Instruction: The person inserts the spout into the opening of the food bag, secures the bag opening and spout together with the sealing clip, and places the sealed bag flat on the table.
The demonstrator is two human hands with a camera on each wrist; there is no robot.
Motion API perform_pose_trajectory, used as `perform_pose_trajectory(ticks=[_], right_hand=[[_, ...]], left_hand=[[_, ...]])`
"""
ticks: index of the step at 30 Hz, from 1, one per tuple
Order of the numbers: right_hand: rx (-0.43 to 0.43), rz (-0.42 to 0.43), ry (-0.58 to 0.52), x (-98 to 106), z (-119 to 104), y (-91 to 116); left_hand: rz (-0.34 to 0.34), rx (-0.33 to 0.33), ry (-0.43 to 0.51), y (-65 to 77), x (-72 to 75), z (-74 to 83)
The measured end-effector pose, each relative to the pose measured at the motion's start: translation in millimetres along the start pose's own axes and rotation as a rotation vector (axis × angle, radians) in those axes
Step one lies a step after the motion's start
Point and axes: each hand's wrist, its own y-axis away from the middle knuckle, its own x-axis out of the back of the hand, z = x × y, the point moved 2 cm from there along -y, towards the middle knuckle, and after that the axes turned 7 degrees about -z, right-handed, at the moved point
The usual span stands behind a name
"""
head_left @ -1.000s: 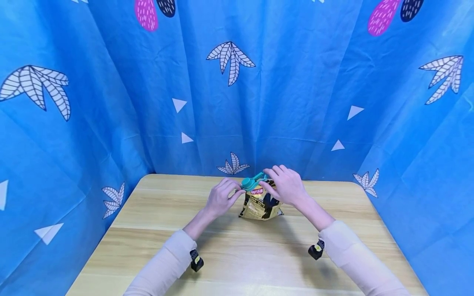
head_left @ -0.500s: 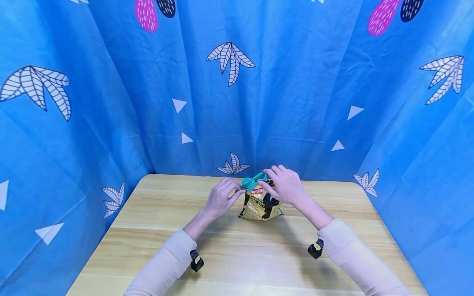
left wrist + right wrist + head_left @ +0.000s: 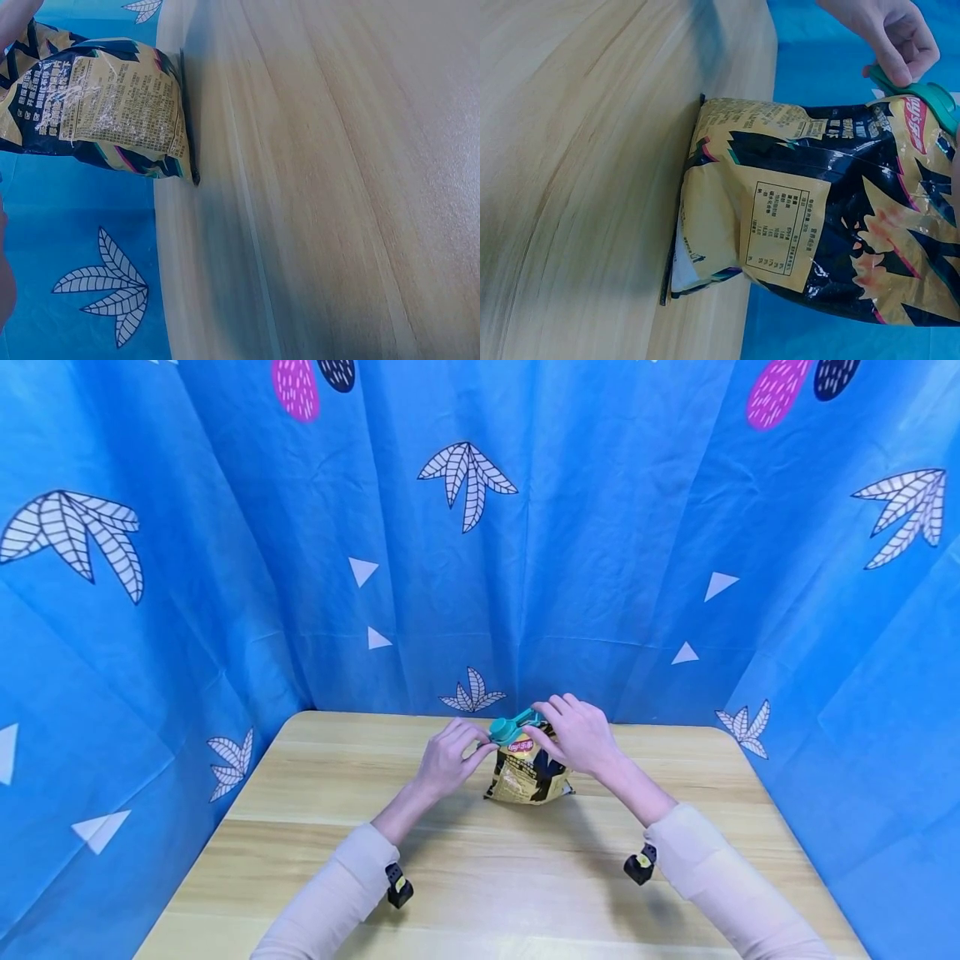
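A gold and black chip bag (image 3: 528,777) stands upright near the back of the table. Across its top edge lies a green bag clip (image 3: 504,732) with a round cap; its slim arm slants up to the right, apart from the lower part. My left hand (image 3: 450,758) pinches the clip's left end at the bag's corner, thumb below the fingers. From the other side, my right hand (image 3: 576,733) grips the clip's right end, the forefinger at the raised arm and the thumb lower. In the right wrist view the bag (image 3: 802,217) shows its printed back, and the left hand (image 3: 900,34) pinches the clip (image 3: 934,101).
The light wooden table (image 3: 480,868) runs under both forearms. A blue curtain (image 3: 600,568) with leaf prints hangs close behind the table's back edge and along both sides. Small black cameras (image 3: 400,889) sit at the wrists.
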Motion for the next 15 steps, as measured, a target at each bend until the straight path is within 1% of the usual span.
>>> perform_pose_trajectory(ticks=[7, 15], right_hand=[[0.006, 0.013, 0.001, -0.5, 0.2, 0.6], [0.003, 0.006, -0.018, -0.4, -0.3, 1.0]], left_hand=[[-0.01, 0.004, -0.007, 0.1, -0.2, -0.1], [-0.008, 0.011, -0.007, 0.0, 1.3, 0.6]])
